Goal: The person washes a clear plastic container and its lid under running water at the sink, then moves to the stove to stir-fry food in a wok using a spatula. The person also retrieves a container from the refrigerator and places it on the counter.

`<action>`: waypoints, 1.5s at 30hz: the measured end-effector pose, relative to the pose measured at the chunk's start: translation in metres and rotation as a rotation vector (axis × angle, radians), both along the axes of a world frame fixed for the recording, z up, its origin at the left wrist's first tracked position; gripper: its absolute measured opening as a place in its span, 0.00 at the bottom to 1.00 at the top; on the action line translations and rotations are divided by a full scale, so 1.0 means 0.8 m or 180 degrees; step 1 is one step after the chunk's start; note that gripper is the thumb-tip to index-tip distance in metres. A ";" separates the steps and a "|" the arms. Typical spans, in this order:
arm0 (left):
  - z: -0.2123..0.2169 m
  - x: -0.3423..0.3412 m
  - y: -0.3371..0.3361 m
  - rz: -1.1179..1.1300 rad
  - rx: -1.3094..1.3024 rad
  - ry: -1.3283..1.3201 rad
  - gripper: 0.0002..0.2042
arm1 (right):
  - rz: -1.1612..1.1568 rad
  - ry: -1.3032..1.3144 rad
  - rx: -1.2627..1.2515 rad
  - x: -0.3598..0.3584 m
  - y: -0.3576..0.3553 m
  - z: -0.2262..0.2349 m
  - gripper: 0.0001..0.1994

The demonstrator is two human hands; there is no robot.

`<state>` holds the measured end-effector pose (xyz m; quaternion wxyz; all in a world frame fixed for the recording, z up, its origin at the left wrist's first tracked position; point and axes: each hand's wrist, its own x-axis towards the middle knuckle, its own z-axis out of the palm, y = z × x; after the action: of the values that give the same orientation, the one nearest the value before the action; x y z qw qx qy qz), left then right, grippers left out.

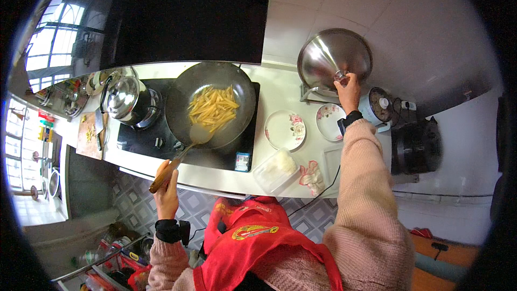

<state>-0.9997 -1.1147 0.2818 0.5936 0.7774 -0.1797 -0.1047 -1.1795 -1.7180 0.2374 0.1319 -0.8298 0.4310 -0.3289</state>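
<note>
My left hand point(166, 189) is closed round the wooden handle of a spatula point(200, 133). The spatula's blade rests inside a dark wok point(179, 109), beside a heap of yellow, fry-like strips point(214, 106). On the right, my right arm reaches far forward, and my right hand point(349, 90) grips the knob of a large steel wok lid point(329, 54). The lid stands tilted up against the wall on a rack. Below that hand lies a floral plate point(327, 122), partly covered by my wrist.
Left of the wok stands a steel pot point(129, 99) on the black cooktop point(141, 139). A cutting board point(88, 134) with a knife is at far left. Another floral plate point(285, 130), a clear container point(276, 171), a cloth point(311, 178) and a dark appliance point(417, 148) occupy the right side.
</note>
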 end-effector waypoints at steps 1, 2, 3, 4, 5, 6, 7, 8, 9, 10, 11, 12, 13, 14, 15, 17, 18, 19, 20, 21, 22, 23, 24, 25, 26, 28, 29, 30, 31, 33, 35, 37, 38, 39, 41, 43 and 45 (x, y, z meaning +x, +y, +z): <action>0.002 0.000 0.000 -0.0025 0.0055 0.0015 0.19 | 0.0026 -0.0051 0.0019 0.000 -0.002 -0.008 0.23; 0.004 0.001 0.000 0.0011 0.0121 0.0155 0.19 | -0.0072 -0.0057 -0.0070 0.002 -0.005 -0.012 0.24; 0.006 0.000 -0.001 0.0021 0.0098 0.0287 0.19 | -0.0177 0.0005 0.0028 0.004 -0.005 -0.014 0.25; 0.008 0.000 -0.004 0.0003 0.0187 0.0137 0.18 | -0.0405 0.0182 0.0350 0.009 0.002 -0.013 0.25; 0.010 0.000 -0.008 -0.0116 0.0296 -0.0118 0.18 | -0.0445 0.0309 -0.0053 0.012 0.015 -0.007 0.27; 0.013 0.000 -0.013 -0.0184 0.0435 -0.0289 0.17 | -0.0234 0.0353 -0.0834 0.014 0.031 0.006 0.34; 0.013 -0.004 -0.021 -0.0097 -0.0049 0.0041 0.16 | 0.0026 0.0267 -0.0888 0.020 0.057 0.020 0.34; 0.010 -0.006 -0.037 -0.0024 -0.0426 0.0385 0.17 | 0.0190 0.0146 -0.0928 0.026 0.094 0.036 0.34; 0.013 -0.005 -0.046 -0.0248 0.0573 -0.0990 0.17 | 0.1040 0.0034 0.0033 0.036 0.141 0.049 0.33; 0.012 -0.010 -0.060 -0.0253 0.0539 -0.0701 0.18 | 0.1559 -0.0188 0.1371 0.036 0.197 0.062 0.30; 0.016 -0.014 -0.065 -0.0526 0.0704 -0.1117 0.17 | 0.1540 -0.0207 0.3159 0.036 0.255 0.075 0.28; 0.017 -0.017 -0.077 -0.0686 0.0526 -0.1363 0.18 | 0.2109 -0.0561 0.4175 0.035 0.312 0.086 0.27; 0.017 -0.020 -0.088 -0.0891 0.0427 -0.1210 0.20 | 0.2142 -0.0490 0.4725 0.034 0.359 0.097 0.27; 0.018 -0.026 -0.096 -0.1102 0.0398 -0.1300 0.20 | 0.2465 -0.0458 0.5307 0.035 0.393 0.107 0.27; 0.017 -0.028 -0.102 -0.1390 0.0286 -0.1381 0.21 | 0.2247 -0.0333 0.5599 0.041 0.409 0.114 0.27; 0.015 -0.026 -0.096 -0.1977 0.0255 -0.1176 0.22 | 0.2227 -0.0349 0.5752 0.054 0.436 0.118 0.25; 0.013 -0.021 -0.087 -0.2199 0.0270 -0.1015 0.23 | 0.2291 0.0132 0.5519 0.063 0.441 0.118 0.24; 0.010 -0.011 -0.070 -0.2302 0.0473 -0.1049 0.24 | 0.2096 0.0757 0.5129 0.070 0.447 0.119 0.23; 0.006 0.005 -0.052 -0.2065 0.0444 -0.1302 0.25 | 0.1881 0.1399 0.4708 0.077 0.450 0.121 0.23; 0.000 0.024 -0.032 -0.1827 0.0398 -0.1556 0.26 | 0.1872 0.2015 0.3854 0.085 0.451 0.127 0.24; -0.006 0.045 -0.015 -0.1574 0.0376 -0.1847 0.27 | 0.2074 0.2389 0.2167 0.096 0.456 0.133 0.26; -0.014 0.066 0.003 -0.1473 0.0662 -0.1703 0.28 | 0.2197 0.2240 0.1997 0.100 0.451 0.148 0.26; -0.023 0.085 0.019 -0.1354 0.0997 -0.1600 0.29 | 0.1961 0.2511 0.2015 0.106 0.445 0.163 0.25; -0.031 0.097 0.034 -0.1428 0.1423 -0.0974 0.31 | 0.2124 0.2576 0.1754 0.108 0.437 0.185 0.24; -0.039 0.106 0.043 -0.1617 0.1619 -0.0568 0.33 | 0.2121 0.2807 0.1549 0.111 0.426 0.206 0.22; -0.055 0.117 0.051 -0.2083 0.1825 0.0103 0.34 | 0.2227 0.2919 0.1014 0.118 0.414 0.234 0.19; -0.062 0.118 0.052 -0.2036 0.1577 -0.0012 0.33 | 0.2244 0.3171 0.0745 0.123 0.404 0.244 0.18; -0.067 0.118 0.054 -0.2003 0.1517 -0.0023 0.32 | 0.2059 0.3477 0.0682 0.130 0.394 0.251 0.19; -0.072 0.116 0.053 -0.1989 0.1497 0.0032 0.32 | 0.1779 0.3775 0.0723 0.140 0.388 0.250 0.18; -0.078 0.111 0.053 -0.1927 0.1462 0.0116 0.31 | 0.1694 0.3742 0.0660 0.166 0.381 0.238 0.18; -0.081 0.109 0.052 -0.1901 0.1468 0.0138 0.31 | 0.1597 0.3587 0.0708 0.190 0.385 0.217 0.19; -0.081 0.107 0.053 -0.1862 0.1487 0.0121 0.30 | 0.1925 0.3346 0.0143 0.200 0.398 0.206 0.20; -0.081 0.107 0.052 -0.1851 0.1487 0.0083 0.31 | 0.1930 0.3292 -0.0056 0.200 0.405 0.205 0.20; -0.080 0.107 0.052 -0.1837 0.1501 0.0074 0.31 | 0.2046 0.3315 -0.0394 0.193 0.411 0.211 0.22; -0.079 0.106 0.052 -0.1824 0.1524 0.0075 0.31 | 0.2063 0.3373 -0.0599 0.171 0.418 0.232 0.22; -0.078 0.105 0.050 -0.1800 0.1538 0.0072 0.31 | 0.2147 0.3402 -0.0756 0.150 0.416 0.257 0.22; -0.077 0.103 0.050 -0.1755 0.1555 0.0051 0.30 | 0.2226 0.3792 0.0092 0.145 0.413 0.266 0.22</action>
<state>-0.9171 -1.0746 0.2204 0.3413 0.8177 -0.3475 -0.3067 -1.0633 -1.3880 0.4498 -0.0179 -0.9575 0.1414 0.2507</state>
